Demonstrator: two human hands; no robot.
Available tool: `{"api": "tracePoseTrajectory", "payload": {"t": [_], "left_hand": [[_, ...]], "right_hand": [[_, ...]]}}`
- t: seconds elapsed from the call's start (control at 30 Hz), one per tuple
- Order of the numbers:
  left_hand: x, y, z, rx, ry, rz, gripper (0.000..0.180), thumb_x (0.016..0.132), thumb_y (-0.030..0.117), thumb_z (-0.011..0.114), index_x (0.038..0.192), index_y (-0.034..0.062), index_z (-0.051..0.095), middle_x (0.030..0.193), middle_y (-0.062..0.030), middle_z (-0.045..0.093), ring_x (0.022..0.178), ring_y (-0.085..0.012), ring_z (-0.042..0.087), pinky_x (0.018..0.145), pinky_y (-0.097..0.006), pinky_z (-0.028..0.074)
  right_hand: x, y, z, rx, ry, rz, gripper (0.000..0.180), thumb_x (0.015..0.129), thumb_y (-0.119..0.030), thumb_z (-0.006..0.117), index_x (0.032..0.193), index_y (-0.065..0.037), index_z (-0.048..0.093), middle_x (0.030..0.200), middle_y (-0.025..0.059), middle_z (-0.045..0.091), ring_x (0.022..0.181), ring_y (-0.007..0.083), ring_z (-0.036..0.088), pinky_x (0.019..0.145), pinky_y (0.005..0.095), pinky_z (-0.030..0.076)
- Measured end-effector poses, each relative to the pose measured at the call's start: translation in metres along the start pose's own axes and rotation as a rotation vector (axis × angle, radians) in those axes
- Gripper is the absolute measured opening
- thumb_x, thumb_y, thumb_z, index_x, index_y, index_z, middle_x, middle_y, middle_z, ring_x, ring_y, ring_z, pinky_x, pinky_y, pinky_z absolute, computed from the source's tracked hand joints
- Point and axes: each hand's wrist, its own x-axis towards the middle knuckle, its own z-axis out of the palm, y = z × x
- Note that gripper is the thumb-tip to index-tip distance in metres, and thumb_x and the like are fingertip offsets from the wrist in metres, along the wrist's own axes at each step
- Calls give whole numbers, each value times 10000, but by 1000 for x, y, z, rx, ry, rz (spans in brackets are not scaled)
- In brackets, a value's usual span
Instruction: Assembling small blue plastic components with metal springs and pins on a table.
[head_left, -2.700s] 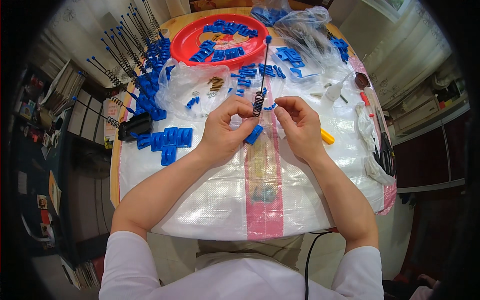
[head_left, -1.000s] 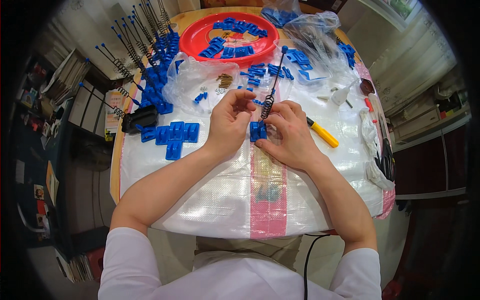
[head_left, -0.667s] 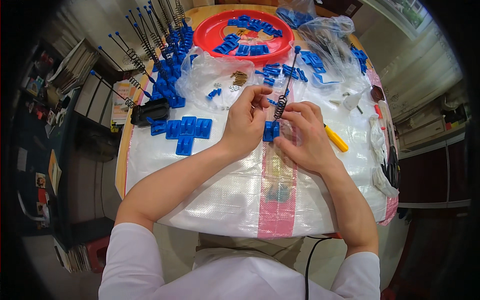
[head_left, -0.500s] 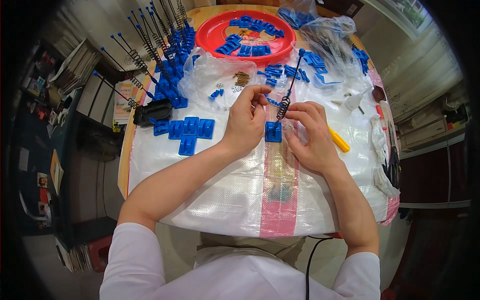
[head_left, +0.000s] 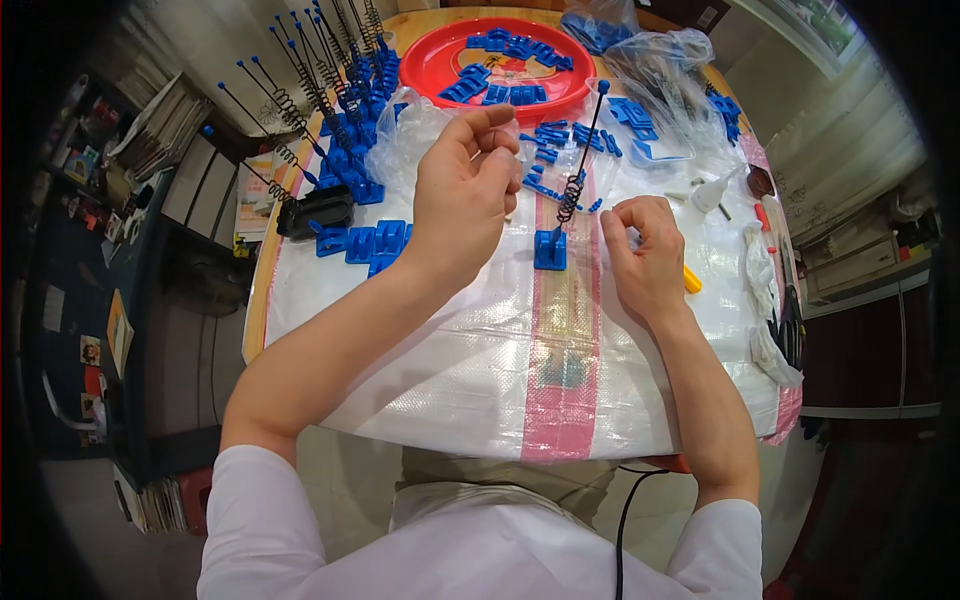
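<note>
A blue base with a black coil spring [head_left: 570, 200] and a thin rod tipped with a blue ball stands upright on the white woven sheet [head_left: 450, 370]. Neither hand touches it. My left hand [head_left: 465, 195] is raised to its left, above the sheet, with fingers curled and thumb drawn in; anything between them is hidden. To the right of the stand, my right hand [head_left: 648, 255] has its fingers bent toward the thumb, and what they may hold does not show. Small blue parts [head_left: 545, 150] lie behind the stand.
Many finished-looking spring stands [head_left: 350, 150] crowd the back left, beside a black tray [head_left: 315, 212] and blue bases [head_left: 375, 240]. A red basin [head_left: 415, 75] holds blue pieces. Plastic bags [head_left: 655, 60], a white bottle [head_left: 708, 195], a yellow handle [head_left: 691, 280] and scissors [head_left: 791, 325] lie rightward.
My left hand has lifted away from the stand, up and to the left. My right hand has drawn back to the right, and its fingers have curled. The stand remains upright.
</note>
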Motion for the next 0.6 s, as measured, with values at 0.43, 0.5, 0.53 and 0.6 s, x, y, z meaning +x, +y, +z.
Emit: {"api": "tracePoseTrajectory", "payload": {"t": [0.43,0.5,0.53,0.6], "left_hand": [[-30,-50,-13,823,-234,130,494,800,86,666,1277,13,561,1159,-125,628,1090,-240,591,933,-356,468],[-21,-51,-11,842,-270,153,468,793,117,695,1233,7,581,1115,-125,645,1058,-250,604,917,-369,480],[-17,-53,-12,858,-294,162,454,790,128,708,1210,5,589,1088,-121,651,1035,-249,608,902,-370,488],[-15,-55,-11,856,-331,157,429,786,141,725,1171,2,599,1047,-116,657,1001,-241,610,878,-365,497]], "right_hand": [[-1,-8,-2,136,123,160,91,970,-81,586,984,3,615,643,109,552,551,184,513,538,349,414],[0,-12,-7,135,95,182,95,969,-65,572,1027,-6,620,647,105,557,550,173,512,531,348,411],[-1,-11,-6,138,102,164,100,968,-60,571,1036,-10,622,637,98,552,541,167,505,526,345,407],[-3,-7,-2,141,121,129,114,964,-50,567,1056,-17,627,616,84,542,525,153,489,515,340,399]]}}
